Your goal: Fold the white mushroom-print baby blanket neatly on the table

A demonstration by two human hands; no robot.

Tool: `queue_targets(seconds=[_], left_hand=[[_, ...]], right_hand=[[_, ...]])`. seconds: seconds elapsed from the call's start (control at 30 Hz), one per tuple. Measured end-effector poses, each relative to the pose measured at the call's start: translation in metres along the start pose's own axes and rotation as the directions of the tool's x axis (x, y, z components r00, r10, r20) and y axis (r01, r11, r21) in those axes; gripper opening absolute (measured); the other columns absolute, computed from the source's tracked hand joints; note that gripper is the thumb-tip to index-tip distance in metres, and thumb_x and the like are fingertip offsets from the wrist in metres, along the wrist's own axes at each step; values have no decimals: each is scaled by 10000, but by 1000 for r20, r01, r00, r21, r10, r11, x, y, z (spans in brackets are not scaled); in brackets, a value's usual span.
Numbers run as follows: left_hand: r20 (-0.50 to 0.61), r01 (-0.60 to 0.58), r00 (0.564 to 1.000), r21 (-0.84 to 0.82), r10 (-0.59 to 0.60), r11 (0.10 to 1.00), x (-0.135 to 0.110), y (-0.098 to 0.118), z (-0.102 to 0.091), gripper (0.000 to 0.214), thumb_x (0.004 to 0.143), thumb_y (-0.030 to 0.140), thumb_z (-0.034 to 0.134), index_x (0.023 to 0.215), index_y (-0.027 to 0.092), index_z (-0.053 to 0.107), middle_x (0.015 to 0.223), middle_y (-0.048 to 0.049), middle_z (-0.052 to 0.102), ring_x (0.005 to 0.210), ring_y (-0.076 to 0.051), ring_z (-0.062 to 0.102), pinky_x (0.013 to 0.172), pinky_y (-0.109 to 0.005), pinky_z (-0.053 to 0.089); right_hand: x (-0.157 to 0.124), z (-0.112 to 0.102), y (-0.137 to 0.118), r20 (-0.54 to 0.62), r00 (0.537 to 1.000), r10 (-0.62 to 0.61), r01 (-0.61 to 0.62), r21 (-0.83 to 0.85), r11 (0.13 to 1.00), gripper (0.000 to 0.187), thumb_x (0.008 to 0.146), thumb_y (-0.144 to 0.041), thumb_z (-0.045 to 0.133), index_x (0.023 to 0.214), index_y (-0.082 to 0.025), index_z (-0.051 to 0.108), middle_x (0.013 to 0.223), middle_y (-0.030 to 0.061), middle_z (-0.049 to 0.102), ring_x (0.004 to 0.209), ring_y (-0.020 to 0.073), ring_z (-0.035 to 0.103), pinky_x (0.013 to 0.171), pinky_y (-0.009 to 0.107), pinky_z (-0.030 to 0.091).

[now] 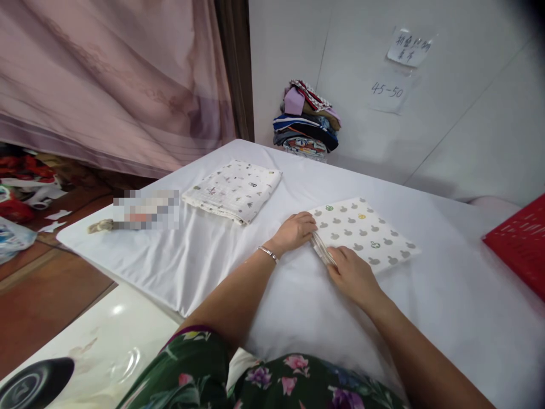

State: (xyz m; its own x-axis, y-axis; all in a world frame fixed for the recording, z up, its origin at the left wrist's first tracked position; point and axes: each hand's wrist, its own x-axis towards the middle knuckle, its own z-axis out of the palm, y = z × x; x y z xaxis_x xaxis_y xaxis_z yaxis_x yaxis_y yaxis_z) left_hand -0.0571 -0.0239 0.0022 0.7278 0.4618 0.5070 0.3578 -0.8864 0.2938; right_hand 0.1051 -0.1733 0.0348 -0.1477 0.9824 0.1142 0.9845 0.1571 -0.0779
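A folded white cloth with grey apple prints [366, 233] lies on the white sheet [255, 284]. My left hand [295, 230], with a silver bracelet on the wrist, pinches the cloth's near left corner, fingers closed on the layered edge. My right hand [351, 272] grips the same near edge a little to the right, fingers curled under the layers. Farther left lies a second folded white cloth with small prints [234, 188], untouched by either hand.
A stack of folded coloured clothes [307, 122] stands against the white wall at the back. A red basket [519, 244] sits at the right edge. A pink curtain [110, 79] hangs at left. A dark round object [34, 386] shows at bottom left.
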Motion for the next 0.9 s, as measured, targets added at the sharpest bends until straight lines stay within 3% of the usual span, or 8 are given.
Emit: queue_targets(seconds=[0.23,0.57,0.77,0.9], left_hand=[[14,-3,1000,-48,3,999,0,-3,-1,224,777,142,561,962,215,664,1079,-50,629,1133,-213,491,935,-363,423],[-18,-28,1000,-131,26,991,-2,-3,0,327,679,124,614,999,182,646,1085,-61,615,1125,-218,490,927,-353,445],[20,-3,1000,-96,5,995,-1,-2,0,293,726,157,627,1016,197,641,1096,-57,615,1139,-218,481,917,-356,437],[36,15,999,-31,-14,999,-1,0,0,242,778,209,621,1019,217,641,1098,-40,622,1143,-211,483,927,-362,411]], right_hand=[[0,2,-2,10,1000,4,-4,-59,998,304,798,-131,451,1090,-178,524,931,76,562,828,206,517,633,283,343],[-1,2,-1,-13,997,78,-78,21,997,272,828,-135,433,1075,-176,539,973,66,571,846,183,526,638,263,339],[0,1,-2,-32,993,112,-112,26,993,260,807,-130,460,1040,-184,561,970,60,572,846,178,528,626,259,339],[-1,-4,0,-128,985,119,-116,34,993,256,811,-121,441,1021,-189,569,964,51,572,864,175,523,643,256,350]])
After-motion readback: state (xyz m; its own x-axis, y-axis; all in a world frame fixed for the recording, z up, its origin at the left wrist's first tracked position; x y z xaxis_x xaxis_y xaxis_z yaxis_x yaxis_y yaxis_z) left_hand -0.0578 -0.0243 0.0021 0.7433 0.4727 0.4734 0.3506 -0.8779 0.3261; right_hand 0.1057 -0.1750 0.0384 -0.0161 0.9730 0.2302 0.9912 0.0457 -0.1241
